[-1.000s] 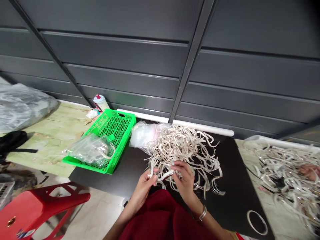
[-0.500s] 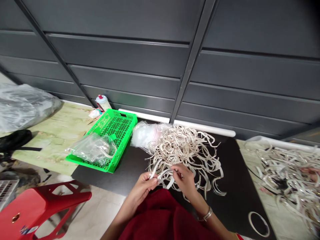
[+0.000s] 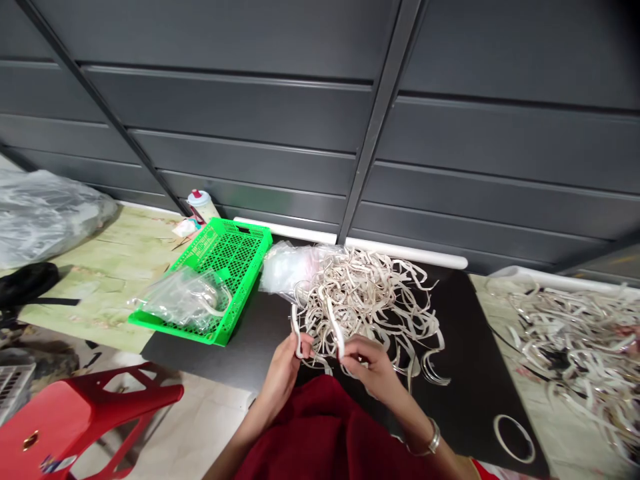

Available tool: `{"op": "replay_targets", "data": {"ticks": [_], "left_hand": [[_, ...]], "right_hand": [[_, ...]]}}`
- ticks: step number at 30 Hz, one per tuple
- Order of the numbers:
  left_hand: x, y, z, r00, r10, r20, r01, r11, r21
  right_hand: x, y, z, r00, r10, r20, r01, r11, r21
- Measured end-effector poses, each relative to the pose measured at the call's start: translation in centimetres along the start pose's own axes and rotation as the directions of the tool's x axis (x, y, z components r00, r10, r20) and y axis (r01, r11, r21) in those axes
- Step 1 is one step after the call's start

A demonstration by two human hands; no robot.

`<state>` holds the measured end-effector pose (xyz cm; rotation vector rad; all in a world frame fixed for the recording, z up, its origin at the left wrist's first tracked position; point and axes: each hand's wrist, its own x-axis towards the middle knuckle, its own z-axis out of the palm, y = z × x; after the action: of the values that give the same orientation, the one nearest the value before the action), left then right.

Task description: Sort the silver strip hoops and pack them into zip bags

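My left hand (image 3: 286, 360) is closed on a white strip (image 3: 295, 321) that sticks up from the fingers in a slight curve. In a pinch, my right hand (image 3: 367, 360) holds another white strip (image 3: 334, 321), also pointing upward. Both hands are at the near side of a tangled heap of white, curly strips (image 3: 370, 283) on a black tabletop (image 3: 465, 360). Whether the two held strips join below the fingers is hidden.
Left of the heap is a green plastic basket (image 3: 250, 267) holding a clear plastic bag (image 3: 185, 300). Flat clear bags (image 3: 287, 267) touch the heap. A tape roll (image 3: 514, 439) lies at right, by a second strip pile (image 3: 590, 360) with a co-worker's hand (image 3: 631, 337). A red stool (image 3: 65, 420) stands left.
My hands have drawn slightly apart. The strips between them now point upward from each hand, where before they curved together between the fingers.
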<state>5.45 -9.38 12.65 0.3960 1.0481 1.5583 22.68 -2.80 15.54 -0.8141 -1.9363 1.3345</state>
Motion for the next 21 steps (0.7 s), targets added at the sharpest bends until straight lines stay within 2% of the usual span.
{"op": "replay_targets", "data": {"ticks": [3,8,14,18,21], "left_hand": [[-0.5,-0.2,0.5,0.999,-0.027,0.03,0.026,1.0,0.012],[-1.2,-0.6,0.5,0.993,-0.069,0.1,0.074,0.996,-0.055],[-1.4,-0.2,0.6,0.984,-0.058,0.168,0.072,0.994,-0.082],[-1.1,0.4,0.7,0.983,-0.116,0.142,0.153,0.946,-0.284],[-0.7,0.8,0.4,0.978,-0.164,0.131,0.206,0.874,-0.44]], "right_hand": [[0.3,-0.7,2.3,0.996,-0.062,0.057,0.07,0.986,-0.152],[0.2,-0.1,4.5,0.992,-0.117,0.047,0.125,0.956,-0.265],[-0.4,0.5,4.5,0.972,-0.22,0.084,0.236,0.904,-0.356],[-1.2,-0.5,3.9,0.942,-0.334,0.029,0.323,0.881,-0.347],[-1.8,0.0,3.6,0.946,-0.324,0.025,0.312,0.883,-0.351]]}}
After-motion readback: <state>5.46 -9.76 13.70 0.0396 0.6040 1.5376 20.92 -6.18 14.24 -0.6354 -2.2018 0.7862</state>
